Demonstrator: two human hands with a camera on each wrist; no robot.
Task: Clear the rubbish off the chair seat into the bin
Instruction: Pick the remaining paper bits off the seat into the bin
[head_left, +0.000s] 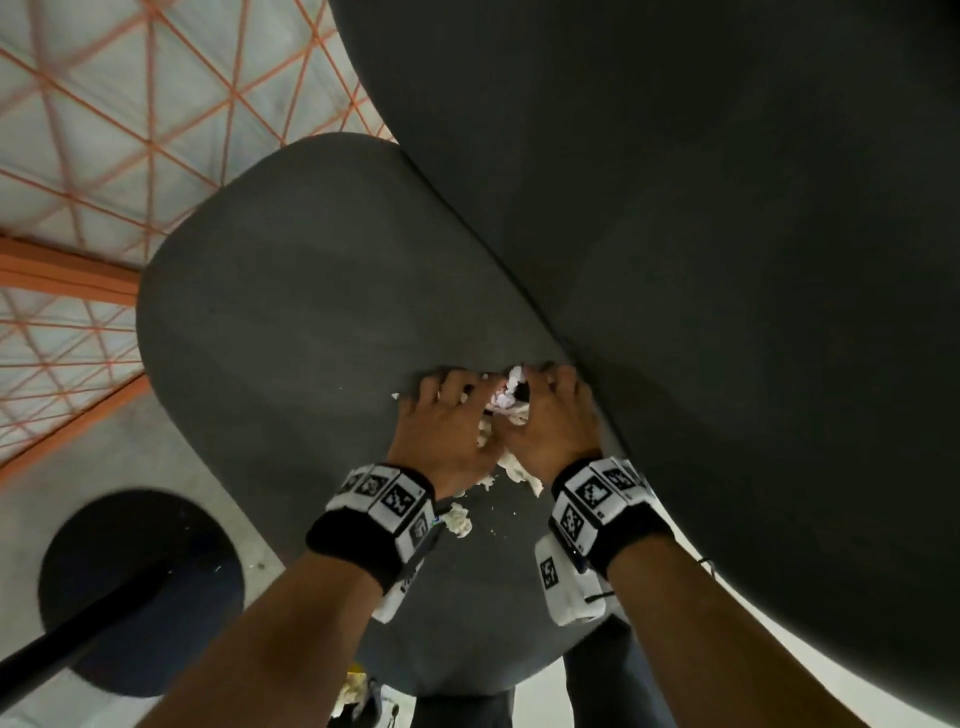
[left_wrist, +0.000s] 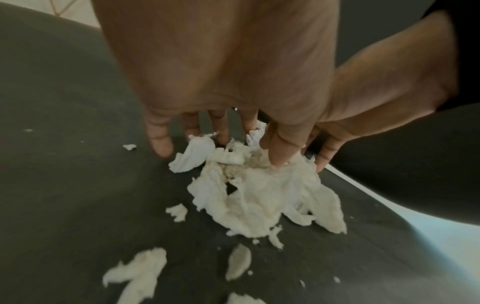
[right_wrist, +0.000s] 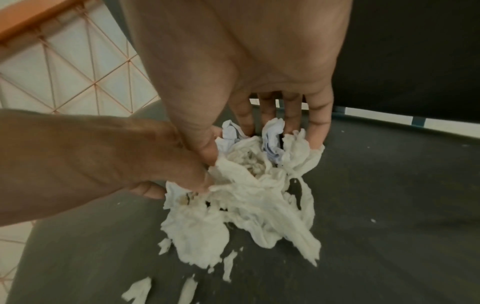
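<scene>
A pile of torn white tissue (head_left: 511, 397) lies on the grey chair seat (head_left: 291, 312), close to where the seat meets the chair back (head_left: 727, 260). My left hand (head_left: 447, 410) and right hand (head_left: 550, 410) cup it from both sides, fingers curled down behind it. In the left wrist view the left hand (left_wrist: 221, 148) digs its thumb into the pile (left_wrist: 259, 201). In the right wrist view the right hand (right_wrist: 249, 139) holds the pile (right_wrist: 246, 195) between thumb and fingers. Loose scraps (head_left: 460, 519) lie nearer me on the seat. The black bin (head_left: 140, 587) stands on the floor, lower left.
A black bar (head_left: 78, 639) crosses over the bin. The floor (head_left: 104, 104) is pale tile with orange lines and an orange strip. Some tissue (head_left: 353, 691) lies below the seat's front edge. Several small scraps (left_wrist: 137, 267) dot the seat.
</scene>
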